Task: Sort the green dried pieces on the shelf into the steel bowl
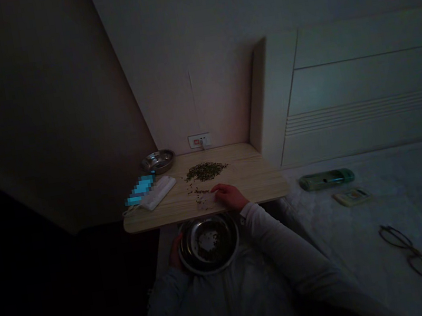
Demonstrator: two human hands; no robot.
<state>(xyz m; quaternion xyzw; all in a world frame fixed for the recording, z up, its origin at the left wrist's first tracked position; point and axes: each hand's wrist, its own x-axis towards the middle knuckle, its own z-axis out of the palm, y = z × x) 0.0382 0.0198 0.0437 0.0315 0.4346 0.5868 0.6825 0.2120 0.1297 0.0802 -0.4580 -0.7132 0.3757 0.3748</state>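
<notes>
My left hand (175, 253) is closed on the left rim of a steel bowl (212, 267), which sits over my lap below the table edge. Small dark grains (217, 242) lie inside that bowl. Over the front of the wooden table, my right hand (230, 196) pinches a thin, see-through flat piece (205, 200); its exact kind is unclear in the dim light. A few loose grains lie around this piece. Behind it, a pile of greenish-brown grains (205, 170) is spread on the tabletop.
On the wooden table (253, 172) stand a second steel bowl (158, 161), a white power strip (159, 193) and a phone with a blurred, lit screen (140, 190). A wall socket (199, 140) is behind. Right, on the bed, lie a green bottle (326, 179), a small pale device (352, 196) and glasses (416, 256).
</notes>
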